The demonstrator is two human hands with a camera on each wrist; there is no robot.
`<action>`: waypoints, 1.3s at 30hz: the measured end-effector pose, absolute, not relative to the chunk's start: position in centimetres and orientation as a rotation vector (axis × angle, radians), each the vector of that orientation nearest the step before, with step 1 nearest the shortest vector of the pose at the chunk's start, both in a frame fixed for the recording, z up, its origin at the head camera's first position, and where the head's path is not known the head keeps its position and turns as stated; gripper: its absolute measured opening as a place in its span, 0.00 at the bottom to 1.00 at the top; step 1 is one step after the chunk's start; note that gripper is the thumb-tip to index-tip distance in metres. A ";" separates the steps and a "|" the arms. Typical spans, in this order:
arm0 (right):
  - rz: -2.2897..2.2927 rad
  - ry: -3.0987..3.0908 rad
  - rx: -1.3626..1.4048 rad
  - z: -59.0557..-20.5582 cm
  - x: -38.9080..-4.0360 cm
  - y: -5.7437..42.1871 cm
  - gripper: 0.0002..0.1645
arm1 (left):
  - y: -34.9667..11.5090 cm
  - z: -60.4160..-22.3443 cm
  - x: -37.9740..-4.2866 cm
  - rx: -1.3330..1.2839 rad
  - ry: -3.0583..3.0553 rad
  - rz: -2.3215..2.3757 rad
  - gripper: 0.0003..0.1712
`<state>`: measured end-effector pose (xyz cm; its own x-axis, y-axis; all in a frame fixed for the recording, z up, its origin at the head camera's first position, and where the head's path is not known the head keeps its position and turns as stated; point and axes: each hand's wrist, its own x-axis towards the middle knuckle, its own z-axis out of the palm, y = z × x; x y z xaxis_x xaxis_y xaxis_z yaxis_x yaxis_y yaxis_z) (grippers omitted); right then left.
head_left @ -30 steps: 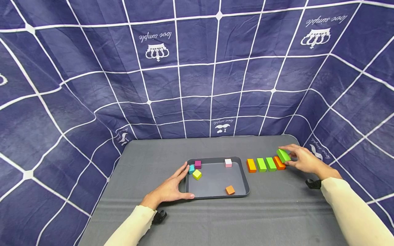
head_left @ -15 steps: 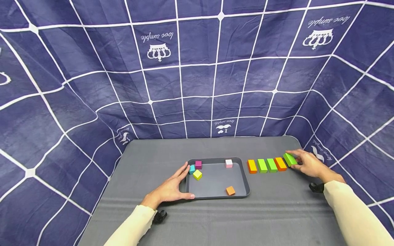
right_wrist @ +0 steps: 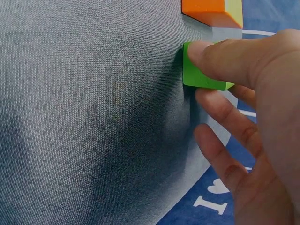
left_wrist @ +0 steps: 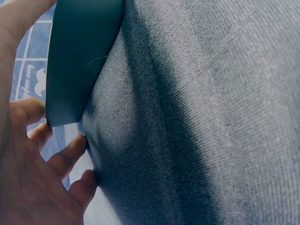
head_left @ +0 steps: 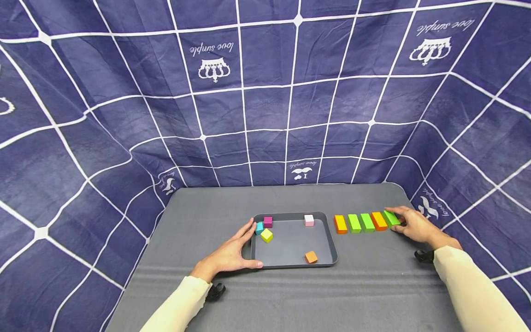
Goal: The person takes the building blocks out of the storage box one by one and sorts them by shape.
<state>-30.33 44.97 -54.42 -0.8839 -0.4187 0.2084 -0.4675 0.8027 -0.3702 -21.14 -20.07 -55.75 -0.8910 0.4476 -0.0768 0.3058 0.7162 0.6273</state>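
At the right end of a row of blocks, my right hand pinches a green block between thumb and fingers. In the right wrist view, the thumb lies against the end of that green block, which sits on the grey cloth beside an orange block, a narrow gap apart. My left hand rests spread at the left end of a dark grey tray, its thumb at the near rim and its fingers at the left side. The tray's outer wall fills the top of the left wrist view.
Inside the tray lie a magenta cube, a teal cube, a yellow cube, a white-and-pink cube and an orange cube. A yellow-orange block starts the row. A blue curtain encloses the table's back and sides.
My right hand has carried the green block right from above the orange block and lowered it to the end of the row. My left hand and the tray have stayed put.
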 end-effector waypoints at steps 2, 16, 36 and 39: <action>0.639 -2.873 0.704 -54.4 -30.3 44.9 0.40 | -20.1 -55.8 -21.2 0.604 2.698 0.927 0.78; 0.634 -2.869 0.664 -53.6 -29.9 44.3 0.50 | -19.9 -55.5 -21.2 0.586 2.685 0.934 0.78; 0.521 -2.708 0.888 -49.7 -27.8 36.1 0.44 | -19.3 -55.1 -21.1 0.555 2.748 0.904 0.78; 0.493 -2.742 0.927 -49.6 -27.6 34.4 0.44 | -19.1 -55.2 -21.0 0.537 2.761 0.890 0.78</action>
<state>-27.58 34.37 -49.60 -0.7816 -0.5492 0.2958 -0.6178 0.7469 -0.2457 -20.97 -19.07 -55.17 -0.9160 0.3951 -0.0694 0.2801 0.7538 0.5944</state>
